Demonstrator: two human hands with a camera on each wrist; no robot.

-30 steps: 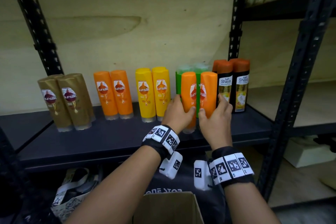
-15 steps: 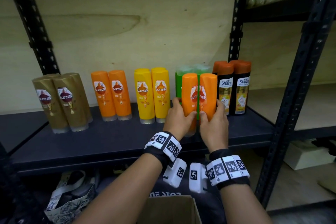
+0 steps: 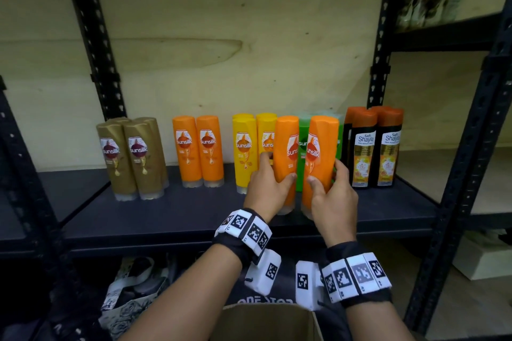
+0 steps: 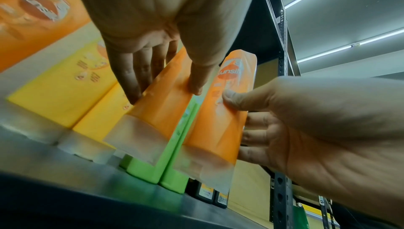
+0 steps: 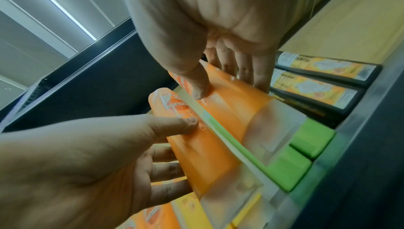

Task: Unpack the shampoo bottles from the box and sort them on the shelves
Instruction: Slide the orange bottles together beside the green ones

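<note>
My left hand [image 3: 270, 177] grips an orange Sunsilk bottle [image 3: 286, 152], and my right hand [image 3: 328, 185] grips a second orange bottle [image 3: 321, 155] beside it. Both bottles are upright, cap down, held just above the dark shelf [image 3: 166, 219], in front of the green bottles [image 3: 303, 144]. In the left wrist view the left hand [image 4: 166, 85] pinches its orange bottle [image 4: 164, 111] between thumb and fingers, with green bottles [image 4: 170, 172] behind. The right wrist view has the right hand [image 5: 231, 84] wrapped round its orange bottle [image 5: 236, 110]. The cardboard box [image 3: 266, 321] sits open below my arms.
Along the shelf stand gold bottles [image 3: 133, 158], an orange pair [image 3: 198, 149], yellow bottles [image 3: 245, 152] and black Shayla bottles [image 3: 374, 147]. Black uprights [image 3: 454, 174] frame the bay. A patterned bag [image 3: 127, 291] lies under the shelf. More bottles [image 3: 432, 0] stand upper right.
Both hands have lifted their orange bottles and drawn them toward me and a little left, away from the green bottles; the two bottles now stand slightly apart.
</note>
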